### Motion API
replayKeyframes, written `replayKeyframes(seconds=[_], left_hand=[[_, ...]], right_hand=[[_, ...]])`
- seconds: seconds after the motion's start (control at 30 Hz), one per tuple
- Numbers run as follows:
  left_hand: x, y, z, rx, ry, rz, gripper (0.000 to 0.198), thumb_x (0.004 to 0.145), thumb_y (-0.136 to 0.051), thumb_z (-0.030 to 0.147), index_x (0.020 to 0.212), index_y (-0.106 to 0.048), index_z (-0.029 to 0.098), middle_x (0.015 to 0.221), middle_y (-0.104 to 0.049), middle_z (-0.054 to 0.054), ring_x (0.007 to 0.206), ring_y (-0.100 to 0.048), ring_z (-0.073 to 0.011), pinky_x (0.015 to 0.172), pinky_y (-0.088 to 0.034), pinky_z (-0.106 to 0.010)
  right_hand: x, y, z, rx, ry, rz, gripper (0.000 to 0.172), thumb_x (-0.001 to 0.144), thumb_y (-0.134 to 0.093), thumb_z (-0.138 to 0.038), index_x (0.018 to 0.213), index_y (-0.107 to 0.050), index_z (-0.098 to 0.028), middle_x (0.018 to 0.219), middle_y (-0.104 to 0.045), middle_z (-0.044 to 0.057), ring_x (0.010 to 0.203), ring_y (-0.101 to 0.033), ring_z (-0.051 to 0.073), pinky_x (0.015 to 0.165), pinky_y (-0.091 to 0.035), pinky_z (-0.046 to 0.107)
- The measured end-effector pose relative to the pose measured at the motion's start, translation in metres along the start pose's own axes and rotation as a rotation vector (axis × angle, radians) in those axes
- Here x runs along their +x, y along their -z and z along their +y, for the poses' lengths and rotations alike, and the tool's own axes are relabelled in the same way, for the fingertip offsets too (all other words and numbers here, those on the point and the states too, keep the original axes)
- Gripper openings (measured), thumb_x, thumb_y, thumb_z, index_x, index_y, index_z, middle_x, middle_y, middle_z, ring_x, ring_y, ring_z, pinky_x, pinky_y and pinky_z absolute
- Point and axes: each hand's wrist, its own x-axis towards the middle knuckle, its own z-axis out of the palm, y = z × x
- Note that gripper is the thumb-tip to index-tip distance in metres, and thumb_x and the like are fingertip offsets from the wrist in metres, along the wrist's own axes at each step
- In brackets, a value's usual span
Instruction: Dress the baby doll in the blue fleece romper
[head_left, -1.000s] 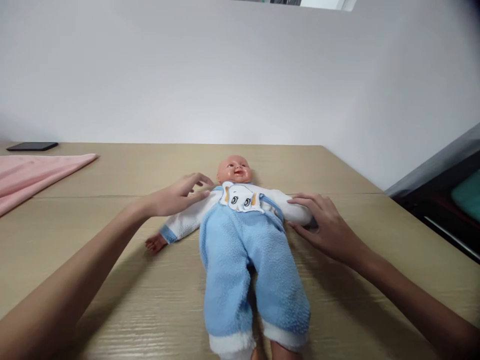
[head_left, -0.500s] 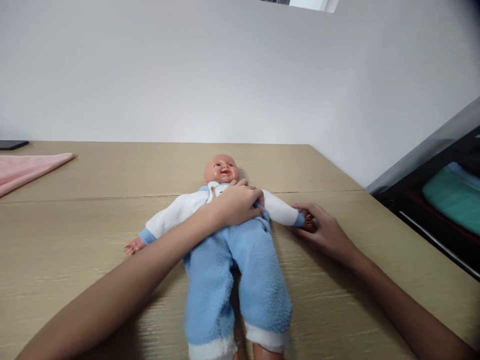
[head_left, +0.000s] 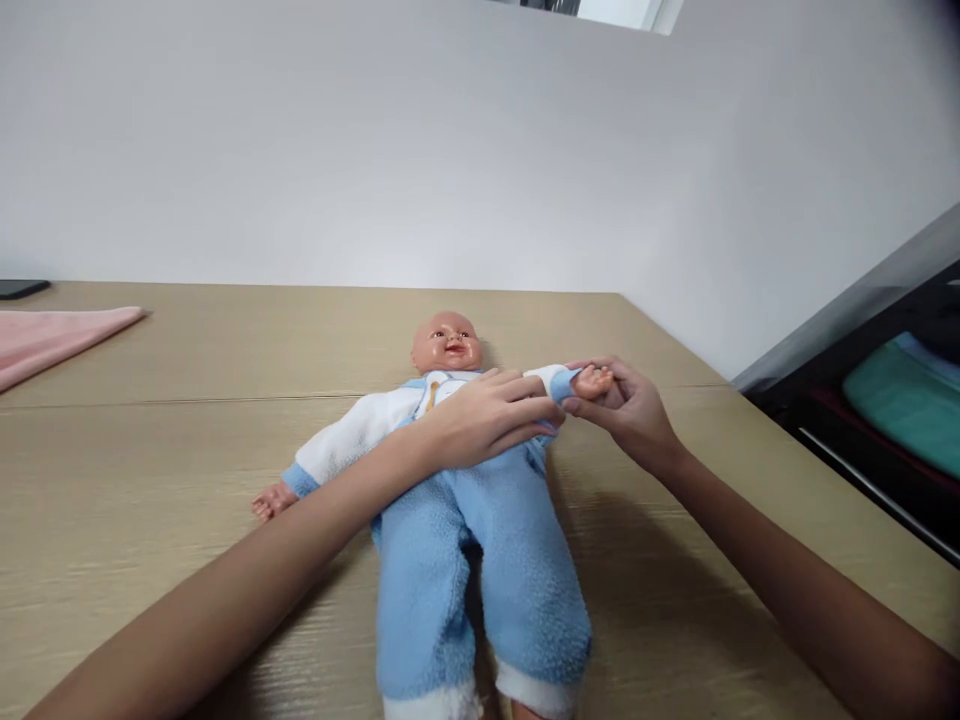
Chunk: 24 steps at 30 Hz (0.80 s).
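A baby doll (head_left: pixel 424 530) in a white and blue fleecy outfit lies on its back on the wooden table, its head at the far end. Across the doll's chest rests my left hand (head_left: pixel 495 412), fingers stretched toward the raised sleeve. My right hand (head_left: pixel 637 410) grips the doll's arm (head_left: pixel 564 385) around the blue cuff and small hand, holding it up off the tabletop. The doll's other arm (head_left: pixel 322 455) lies out to the left, partly behind my left forearm.
A pink cloth (head_left: pixel 60 340) lies at the table's left side, with a dark flat object (head_left: pixel 22 289) behind it. Past the table's right edge, green fabric (head_left: pixel 907 400) sits by a dark structure. A pale wall (head_left: pixel 337 140) rises behind the table.
My right hand has taken hold of the doll's arm by its end and lifted it up from the table. My left hand has shifted slightly right, its fingers straighter.
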Motion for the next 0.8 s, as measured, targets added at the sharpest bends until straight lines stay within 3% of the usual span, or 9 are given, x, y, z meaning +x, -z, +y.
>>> replayKeyframes(seconds=[0.1, 0.2, 0.3, 0.43, 0.53, 0.67, 0.8], left_hand=[[-0.003, 0.002, 0.001, 0.051, -0.078, 0.051, 0.036, 0.122, -0.040, 0.036, 0.124, -0.072, 0.019, 0.116, -0.079, -0.012, 0.099, -0.067, -0.0265, 0.090, -0.047, -0.041], [-0.003, 0.004, 0.004, -0.055, -0.036, 0.114, 0.024, 0.119, -0.053, 0.033, 0.119, -0.073, 0.020, 0.110, -0.080, -0.009, 0.097, -0.069, -0.0243, 0.089, -0.045, -0.041], [0.001, 0.007, 0.008, -0.329, 0.150, 0.162, 0.012, 0.110, -0.068, 0.031, 0.107, -0.073, 0.020, 0.103, -0.079, -0.006, 0.097, -0.072, -0.0226, 0.091, -0.048, -0.039], [0.009, 0.010, 0.008, -0.654, 0.497, 0.136, 0.015, 0.101, -0.073, 0.033, 0.101, -0.074, 0.019, 0.096, -0.079, -0.004, 0.092, -0.073, -0.0216, 0.086, -0.054, -0.035], [0.012, 0.009, 0.004, -0.677, 0.610, 0.089, 0.018, 0.100, -0.073, 0.037, 0.100, -0.076, 0.019, 0.097, -0.080, -0.004, 0.094, -0.074, -0.0228, 0.087, -0.055, -0.035], [0.013, 0.006, 0.000, -0.529, 0.557, 0.115, 0.021, 0.102, -0.072, 0.042, 0.100, -0.074, 0.021, 0.105, -0.080, -0.006, 0.102, -0.073, -0.0247, 0.095, -0.056, -0.039], [0.010, 0.005, -0.001, -0.270, 0.540, 0.053, 0.022, 0.104, -0.067, 0.042, 0.103, -0.071, 0.021, 0.113, -0.075, -0.011, 0.109, -0.069, -0.0286, 0.102, -0.054, -0.045]], right_hand=[[-0.002, -0.020, 0.010, -0.002, 0.052, -0.125, 0.047, 0.067, -0.106, -0.033, 0.098, -0.071, -0.025, 0.082, -0.075, -0.001, 0.075, -0.070, 0.018, 0.071, -0.061, 0.030], [-0.013, -0.030, 0.015, -0.064, 0.147, -0.210, 0.039, 0.075, -0.101, -0.028, 0.093, -0.066, -0.026, 0.082, -0.071, -0.004, 0.073, -0.067, 0.016, 0.070, -0.059, 0.028], [-0.021, -0.025, 0.012, -0.107, 0.206, -0.297, 0.021, 0.093, -0.087, -0.028, 0.106, -0.071, -0.027, 0.098, -0.074, 0.000, 0.088, -0.072, 0.019, 0.081, -0.061, 0.031], [-0.032, -0.018, 0.000, -0.198, 0.262, -0.361, 0.010, 0.106, -0.071, -0.036, 0.113, -0.075, -0.030, 0.112, -0.073, 0.005, 0.109, -0.070, 0.026, 0.100, -0.058, 0.042], [-0.040, -0.026, -0.003, -0.159, 0.135, -0.294, 0.018, 0.103, -0.073, -0.047, 0.104, -0.076, -0.030, 0.114, -0.073, 0.006, 0.117, -0.068, 0.029, 0.112, -0.054, 0.047], [-0.044, -0.045, 0.003, 0.265, -0.232, -0.153, 0.028, 0.101, -0.070, -0.056, 0.107, -0.074, -0.029, 0.119, -0.077, 0.006, 0.120, -0.071, 0.029, 0.116, -0.056, 0.047], [-0.043, -0.055, 0.011, 0.506, -0.364, -0.041, 0.031, 0.095, -0.076, -0.055, 0.108, -0.070, -0.028, 0.124, -0.078, 0.007, 0.121, -0.074, 0.027, 0.115, -0.058, 0.044]])
